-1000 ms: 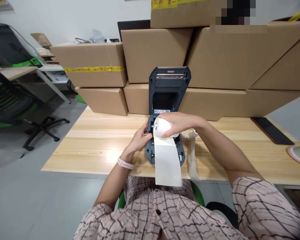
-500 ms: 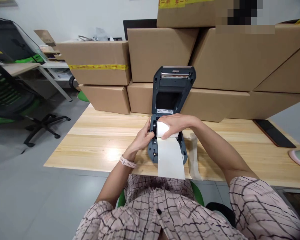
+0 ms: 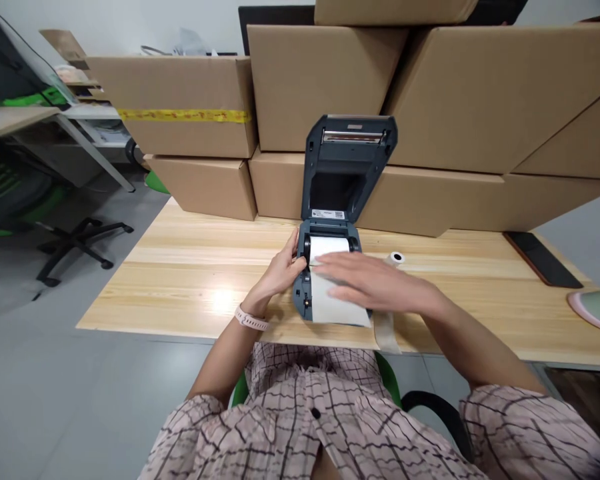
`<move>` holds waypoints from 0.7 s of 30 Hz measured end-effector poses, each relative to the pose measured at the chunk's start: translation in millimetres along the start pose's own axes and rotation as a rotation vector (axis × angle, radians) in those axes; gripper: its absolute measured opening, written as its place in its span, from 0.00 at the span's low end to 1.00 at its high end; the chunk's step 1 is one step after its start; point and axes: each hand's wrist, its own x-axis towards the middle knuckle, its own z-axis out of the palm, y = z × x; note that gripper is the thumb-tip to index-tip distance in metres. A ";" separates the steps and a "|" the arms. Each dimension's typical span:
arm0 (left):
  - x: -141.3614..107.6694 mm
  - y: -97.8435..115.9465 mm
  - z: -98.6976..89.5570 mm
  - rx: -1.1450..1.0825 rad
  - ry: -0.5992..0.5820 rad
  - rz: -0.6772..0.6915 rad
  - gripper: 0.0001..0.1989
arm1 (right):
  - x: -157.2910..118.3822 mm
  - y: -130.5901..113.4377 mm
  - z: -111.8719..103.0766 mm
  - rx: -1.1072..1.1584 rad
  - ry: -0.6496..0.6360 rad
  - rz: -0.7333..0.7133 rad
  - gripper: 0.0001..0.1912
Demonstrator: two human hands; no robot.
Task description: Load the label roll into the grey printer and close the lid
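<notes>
A dark grey label printer (image 3: 349, 167) stands on the wooden table with its lid raised. Inside lies a white paper roll (image 3: 327, 245), its loose strip (image 3: 333, 308) running out over the printer's front. My left hand (image 3: 281, 268) grips the printer's left side, thumb on the rim. Above the strip, my right hand (image 3: 375, 280) is stretched flat, slightly blurred, and covers part of the roll and strip; whether it touches the paper I cannot tell. To the printer's right is a small white roll (image 3: 396, 259) with a dark core, partly hidden behind my right hand, and a narrow paper strip (image 3: 386, 333).
Cardboard boxes (image 3: 325, 87) are stacked along the table's back, close behind the lid. A black phone-like slab (image 3: 543, 259) and a pale green and pink object (image 3: 597, 308) are at the right. An office chair (image 3: 83, 243) stands on the floor at left.
My right hand has come off the roll and moved toward me and right, its fingers now straight. The strip's end sits higher, and the small roll has come into sight. My left hand stays put.
</notes>
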 end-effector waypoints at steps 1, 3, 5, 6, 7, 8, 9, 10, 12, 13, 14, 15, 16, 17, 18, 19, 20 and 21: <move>0.0 -0.2 0.1 -0.003 -0.001 0.005 0.45 | -8.7 -6.2 6.1 0.007 -0.011 -0.013 0.28; -0.2 0.8 0.4 -0.011 -0.006 0.016 0.45 | -20.8 -14.9 18.5 -0.008 -0.041 0.010 0.31; -0.6 3.3 0.5 -0.016 -0.013 0.029 0.43 | -26.9 -19.4 28.7 -0.032 -0.032 0.035 0.34; -1.1 4.6 0.5 -0.016 -0.016 0.035 0.43 | -28.3 -20.6 32.4 -0.041 -0.021 0.041 0.35; -1.6 5.9 0.4 -0.012 -0.018 0.040 0.42 | -28.9 -21.5 35.2 -0.050 -0.011 0.042 0.37; -2.2 6.8 0.1 -0.001 -0.019 0.045 0.41 | -29.0 -22.1 37.2 -0.058 -0.006 0.043 0.39; -2.7 7.3 -0.2 0.015 -0.019 0.047 0.40 | -28.7 -22.7 38.7 -0.065 -0.003 0.046 0.41; -3.0 7.3 -0.7 0.036 -0.017 0.045 0.40 | -28.1 -23.0 39.7 -0.072 -0.005 0.047 0.44; -2.8 6.0 -1.5 0.078 -0.004 0.028 0.39 | -26.4 -23.0 41.8 -0.080 -0.016 0.038 0.48; -2.2 5.0 -1.8 0.091 0.004 0.016 0.39 | -25.6 -22.9 43.1 -0.083 -0.020 0.029 0.49; -1.7 4.1 -1.9 0.097 0.010 0.005 0.39 | -25.1 -23.0 44.8 -0.088 -0.020 0.020 0.50; -1.6 3.7 -1.7 0.098 0.014 -0.002 0.39 | -25.1 -23.5 46.6 -0.094 -0.012 0.012 0.51; -2.3 4.2 -1.1 0.100 0.021 -0.005 0.39 | -25.8 -24.7 48.6 -0.105 0.000 0.007 0.52; -4.3 5.9 0.0 0.111 0.035 -0.004 0.38 | -27.6 -26.8 50.7 -0.120 0.015 0.006 0.53; -8.1 8.8 1.6 0.138 0.059 0.003 0.37 | -30.4 -29.8 52.6 -0.140 0.032 0.006 0.54; -13.7 13.0 3.8 0.184 0.094 0.020 0.35 | -34.1 -33.6 54.3 -0.162 0.046 0.005 0.55; -21.2 18.2 6.6 0.246 0.133 0.044 0.33 | -38.4 -37.8 55.7 -0.183 0.057 0.001 0.55; -30.3 24.1 9.8 0.329 0.166 0.086 0.32 | -43.0 -42.2 57.0 -0.201 0.061 -0.006 0.56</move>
